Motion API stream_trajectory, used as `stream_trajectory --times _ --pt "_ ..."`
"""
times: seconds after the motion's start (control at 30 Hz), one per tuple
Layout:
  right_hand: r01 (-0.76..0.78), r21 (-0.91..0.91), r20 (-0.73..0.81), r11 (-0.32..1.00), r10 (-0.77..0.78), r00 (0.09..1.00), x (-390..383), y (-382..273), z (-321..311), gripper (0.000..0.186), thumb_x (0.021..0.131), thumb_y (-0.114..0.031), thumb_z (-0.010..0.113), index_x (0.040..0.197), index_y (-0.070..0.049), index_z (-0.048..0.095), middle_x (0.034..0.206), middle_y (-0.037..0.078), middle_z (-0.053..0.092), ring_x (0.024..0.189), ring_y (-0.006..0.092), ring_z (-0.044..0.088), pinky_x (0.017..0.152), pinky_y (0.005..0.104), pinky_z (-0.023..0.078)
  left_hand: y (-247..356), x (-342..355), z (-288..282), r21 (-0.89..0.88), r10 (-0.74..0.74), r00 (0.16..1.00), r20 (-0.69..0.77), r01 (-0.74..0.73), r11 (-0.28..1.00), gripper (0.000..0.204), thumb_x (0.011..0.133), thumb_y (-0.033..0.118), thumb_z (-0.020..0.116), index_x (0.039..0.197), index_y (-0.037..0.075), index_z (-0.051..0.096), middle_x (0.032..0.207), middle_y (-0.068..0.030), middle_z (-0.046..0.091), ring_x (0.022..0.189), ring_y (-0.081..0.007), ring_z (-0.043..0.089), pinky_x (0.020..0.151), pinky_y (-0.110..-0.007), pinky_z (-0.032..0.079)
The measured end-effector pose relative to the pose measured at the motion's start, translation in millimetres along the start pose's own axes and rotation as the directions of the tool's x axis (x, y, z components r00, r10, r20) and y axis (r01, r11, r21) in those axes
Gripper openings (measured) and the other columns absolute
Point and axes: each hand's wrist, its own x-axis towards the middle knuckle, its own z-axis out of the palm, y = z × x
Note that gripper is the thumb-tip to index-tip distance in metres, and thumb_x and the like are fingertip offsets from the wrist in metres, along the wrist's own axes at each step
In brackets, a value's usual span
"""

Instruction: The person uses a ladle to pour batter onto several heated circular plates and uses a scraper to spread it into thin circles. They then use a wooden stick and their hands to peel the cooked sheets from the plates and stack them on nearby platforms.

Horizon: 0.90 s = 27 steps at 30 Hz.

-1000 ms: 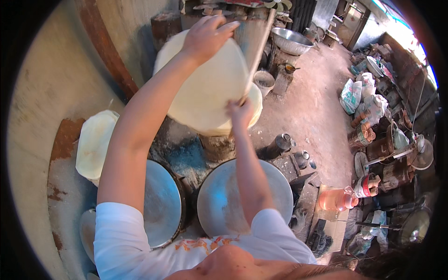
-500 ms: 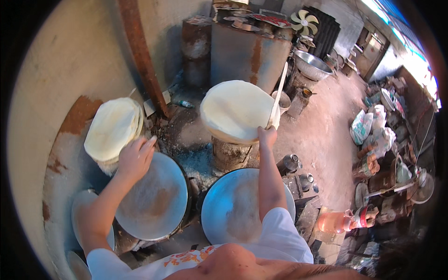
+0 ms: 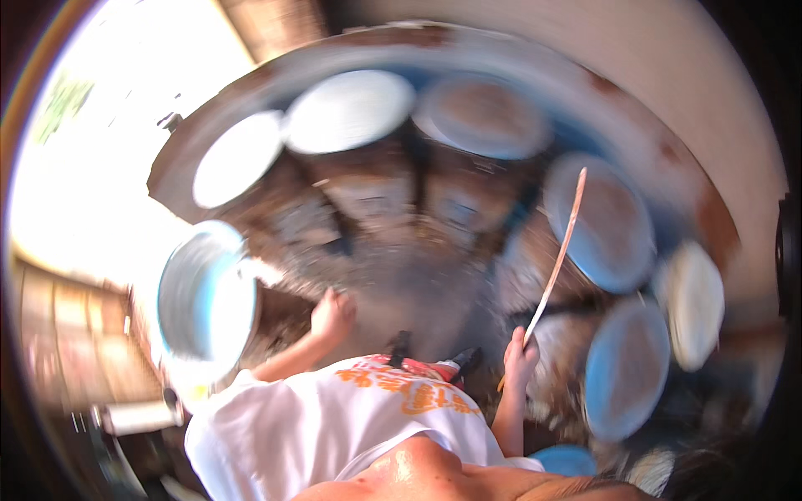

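Note:
A long thin wooden stick (image 3: 558, 260) rises from my right hand (image 3: 520, 357), which is closed round its lower part. Beside that hand lies a round griddle (image 3: 628, 371) with a brown-stained middle. Farther right is a stack of pale round flatbreads (image 3: 695, 307). My left hand (image 3: 334, 316) hangs in front of my body with its fingers curled in, and nothing shows in it. The nearest thing to it is a large round blue-white tub (image 3: 205, 292) at the left. Motion smears much of the picture.
More round griddles stand in an arc against the curved wall: a stained one (image 3: 483, 117), a pale one (image 3: 351, 110), another pale one (image 3: 240, 159) and one behind the stick (image 3: 601, 221). Strong light washes out the far left. A white cylindrical thing (image 3: 138, 417) lies at lower left.
My view has swung left, so the smaller flatbread stack now sits at the right edge. My left hand has left it and its fingers have curled. The stick remains in my right hand.

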Motion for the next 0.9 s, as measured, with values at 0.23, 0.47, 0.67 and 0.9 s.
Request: stream_trajectory --times 0.23,0.47,0.67,0.9 --pt "0.489 -0.125 0.813 0.863 -0.194 0.550 -22 -127 264 0.027 0.088 -0.029 0.062 0.093 -0.003 0.066 0.071 0.015 0.064 0.067 0.0292 0.065 0.063 0.0354 0.050 -331 19 -86 -0.441 -0.979 0.119 -0.166 0.879 0.182 0.069 0.086 0.050 0.056 0.146 0.029 0.029 0.132 -0.0290 0.037 0.110 -0.0459 0.049 0.093 -0.048 0.042" --pt "0.876 0.156 0.987 0.457 -0.048 -0.151 -141 -177 559 0.027 0.090 -0.011 0.042 0.116 -0.013 0.051 0.087 0.022 0.061 0.081 0.0424 0.061 0.070 0.0505 0.049 -392 -20 -4 -0.663 -0.952 -0.041 0.303 0.708 -0.242 0.079 0.082 0.015 0.056 0.148 0.018 0.012 0.113 -0.0315 0.048 0.079 -0.0357 0.061 0.044 -0.038 0.051" --pt "0.972 0.145 0.981 0.184 0.105 -0.166 -266 -145 686 0.026 0.093 -0.018 0.039 0.107 -0.011 0.060 0.085 0.015 0.067 0.083 0.0353 0.066 0.068 0.0473 0.051 -439 -126 -31 -0.932 -0.914 0.305 0.268 0.322 -0.166 0.042 0.088 0.006 0.044 0.130 0.009 0.047 0.058 -0.0034 0.046 0.040 -0.0150 0.046 0.035 -0.030 0.041" --pt "0.968 -0.174 0.955 0.181 0.270 0.121 -286 -163 644 0.030 0.093 -0.017 0.038 0.117 -0.007 0.054 0.092 0.020 0.068 0.085 0.0364 0.067 0.070 0.0485 0.053 -489 -121 -39 -0.888 -0.863 0.471 0.181 0.456 0.063 0.052 0.089 0.007 0.046 0.140 0.014 0.040 0.059 -0.0075 0.050 0.041 -0.0171 0.047 0.038 -0.035 0.042"
